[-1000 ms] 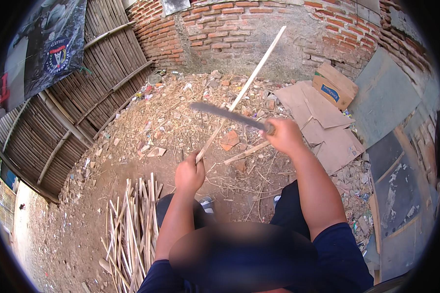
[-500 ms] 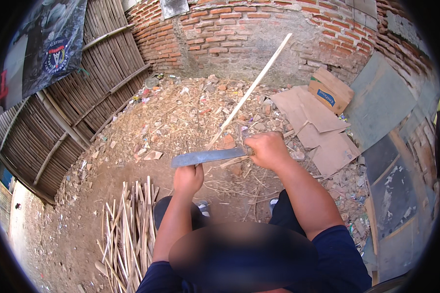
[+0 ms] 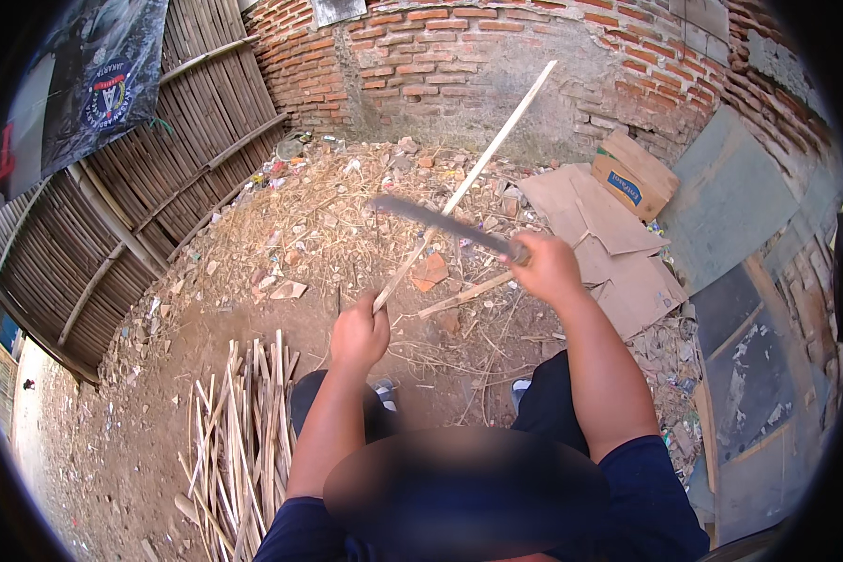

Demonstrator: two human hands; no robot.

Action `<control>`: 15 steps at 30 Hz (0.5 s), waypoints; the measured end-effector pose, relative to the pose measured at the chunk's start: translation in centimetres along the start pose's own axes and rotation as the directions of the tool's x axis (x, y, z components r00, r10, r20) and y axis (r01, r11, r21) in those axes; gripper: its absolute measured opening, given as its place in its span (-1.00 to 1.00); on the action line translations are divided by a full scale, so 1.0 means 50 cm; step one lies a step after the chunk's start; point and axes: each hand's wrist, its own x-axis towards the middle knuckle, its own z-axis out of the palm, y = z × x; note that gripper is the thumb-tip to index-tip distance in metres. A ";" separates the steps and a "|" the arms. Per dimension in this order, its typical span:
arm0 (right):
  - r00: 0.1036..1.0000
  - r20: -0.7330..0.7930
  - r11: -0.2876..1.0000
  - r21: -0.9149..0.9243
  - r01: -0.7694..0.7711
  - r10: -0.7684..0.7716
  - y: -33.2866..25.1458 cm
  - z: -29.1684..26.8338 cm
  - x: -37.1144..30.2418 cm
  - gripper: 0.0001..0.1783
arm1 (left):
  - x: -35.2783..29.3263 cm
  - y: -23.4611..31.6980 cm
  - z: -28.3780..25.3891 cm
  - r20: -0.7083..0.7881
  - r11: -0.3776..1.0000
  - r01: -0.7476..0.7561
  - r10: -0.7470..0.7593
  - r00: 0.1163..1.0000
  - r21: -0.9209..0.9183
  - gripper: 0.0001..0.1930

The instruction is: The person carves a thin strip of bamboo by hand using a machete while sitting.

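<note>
My left hand [image 3: 360, 333] is closed around the near end of a long pale strip of split bamboo or wood [image 3: 496, 148]. The strip slants away from me, up and to the right. In my right hand [image 3: 547, 269] is the handle of a machete [image 3: 454, 227], mostly covered by my fingers. Its dark, slightly blurred blade points left and away, crossing over the strip beyond my left hand. Whether blade and strip touch, I cannot tell. A pile of similar narrow strips [image 3: 244, 440] lies on the ground beside my left leg.
A shorter piece of wood [image 3: 468, 294] lies ahead among rubble and dry straw. Flattened cardboard [image 3: 618, 258] and a cardboard box [image 3: 633, 175] lie at the right, near leaning grey boards [image 3: 735, 201]. A brick wall [image 3: 421, 56] stands behind; a bamboo fence [image 3: 187, 150] borders the left.
The machete has swung from lying nearly level above my left hand to farther along the strip, its tip now pointing away. My right hand has moved slightly right; my left still grips the strip.
</note>
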 end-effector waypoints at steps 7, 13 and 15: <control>0.964 0.078 0.963 -0.077 0.259 -0.254 -0.008 0.015 -0.001 -0.66 | -0.005 -0.001 -0.005 -0.083 0.995 -0.103 0.104 0.991 0.013 -0.65; 0.966 -0.148 0.974 -0.050 -0.220 0.211 0.070 -0.030 0.028 -0.58 | -0.006 -0.005 -0.021 0.008 1.000 -0.010 0.010 1.000 0.029 -0.65; 0.980 -0.108 0.984 -0.034 -0.173 0.168 0.070 -0.031 0.020 -0.58 | -0.006 -0.001 -0.016 0.015 1.000 -0.007 0.007 1.000 0.030 -0.65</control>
